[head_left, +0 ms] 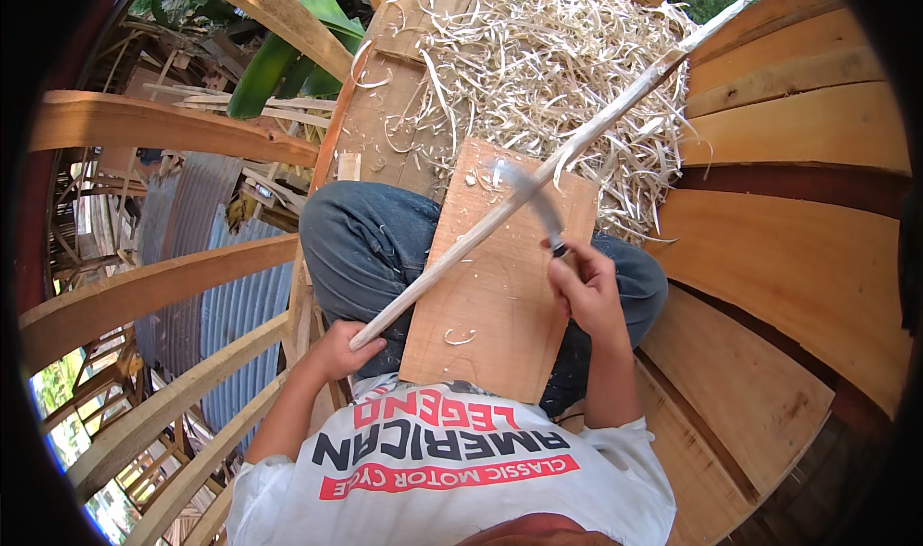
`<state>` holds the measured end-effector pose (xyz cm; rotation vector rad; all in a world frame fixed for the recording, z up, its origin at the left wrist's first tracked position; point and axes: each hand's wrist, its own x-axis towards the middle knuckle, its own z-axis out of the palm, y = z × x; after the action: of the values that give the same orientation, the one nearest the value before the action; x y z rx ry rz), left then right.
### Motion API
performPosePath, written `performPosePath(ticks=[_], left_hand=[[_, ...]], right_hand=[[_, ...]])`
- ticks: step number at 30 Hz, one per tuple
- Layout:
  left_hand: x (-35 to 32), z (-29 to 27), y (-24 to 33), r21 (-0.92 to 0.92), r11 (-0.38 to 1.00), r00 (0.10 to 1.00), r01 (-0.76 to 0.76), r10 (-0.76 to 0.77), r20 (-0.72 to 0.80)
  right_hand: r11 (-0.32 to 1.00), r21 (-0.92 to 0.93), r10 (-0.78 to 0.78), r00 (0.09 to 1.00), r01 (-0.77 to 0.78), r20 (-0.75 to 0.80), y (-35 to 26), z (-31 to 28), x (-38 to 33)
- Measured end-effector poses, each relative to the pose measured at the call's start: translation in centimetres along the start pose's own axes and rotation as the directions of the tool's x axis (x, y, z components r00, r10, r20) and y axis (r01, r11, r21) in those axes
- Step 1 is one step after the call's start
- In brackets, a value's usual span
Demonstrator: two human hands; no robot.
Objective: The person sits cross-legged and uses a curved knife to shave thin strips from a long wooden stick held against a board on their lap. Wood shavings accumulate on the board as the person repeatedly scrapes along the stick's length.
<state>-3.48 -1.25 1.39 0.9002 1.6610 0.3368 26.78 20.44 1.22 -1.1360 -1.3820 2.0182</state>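
Observation:
A long pale wooden stick [500, 210] slants from my lap up to the far right. My left hand [348, 350] is closed round its near end. In my right hand [588, 288] is a knife [541, 207] with a dark handle, its blade blurred by motion. The blade is at the middle of the stick; whether it touches the wood I cannot tell. Beneath the stick a flat wooden board [490, 306] rests across my lap between my legs, with a few curled shavings [460, 337] on it.
A large heap of wood shavings [558, 75] covers the plank floor [389, 113] ahead. Wooden plank walling [788, 267] rises on the right. Open wooden rails [163, 291] stand on the left, with corrugated metal sheets [192, 229] and scrap wood beyond. A green leaf [288, 65] pokes in at the far left.

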Motion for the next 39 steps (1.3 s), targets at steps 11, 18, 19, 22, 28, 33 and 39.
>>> performPosePath(ticks=[11, 18, 19, 22, 28, 33, 39], left_hand=[[0.1, -0.1, -0.8, 0.016, 1.000, 1.000, -0.011, 0.011, 0.003], [0.1, -0.3, -0.1, 0.043, 0.999, 1.000, 0.015, -0.015, -0.002], [0.1, -0.1, -0.2, 0.036, 0.999, 1.000, 0.008, -0.008, -0.003], [0.1, -0.1, -0.6, 0.026, 1.000, 1.000, -0.010, 0.010, -0.001], [0.2, 0.0, -1.0, 0.005, 0.999, 0.999, -0.032, 0.032, -0.006], [0.3, -0.3, -0.4, 0.031, 0.999, 1.000, 0.016, -0.016, 0.005], [0.2, -0.3, -0.6, 0.033, 0.999, 0.999, 0.033, -0.033, 0.001]], right_hand=[[0.975, 0.188, -0.044, 0.936, 0.116, -0.349, -1.0, -0.9, 1.2], [0.989, 0.122, -0.050, 0.966, 0.084, -0.253, -0.3, -0.2, 1.2], [0.988, 0.122, -0.066, 0.980, 0.090, -0.190, -0.4, -0.3, 1.3], [0.987, 0.134, -0.050, 0.963, 0.088, -0.265, -0.1, -0.4, 1.3], [0.995, 0.029, 0.099, 0.993, -0.098, -0.057, -1.7, 0.0, 1.1], [0.997, -0.064, 0.049, 0.998, -0.047, 0.033, -2.0, -0.3, 1.1], [0.998, 0.030, 0.063, 0.996, -0.061, -0.059, -3.0, -1.1, 1.3]])
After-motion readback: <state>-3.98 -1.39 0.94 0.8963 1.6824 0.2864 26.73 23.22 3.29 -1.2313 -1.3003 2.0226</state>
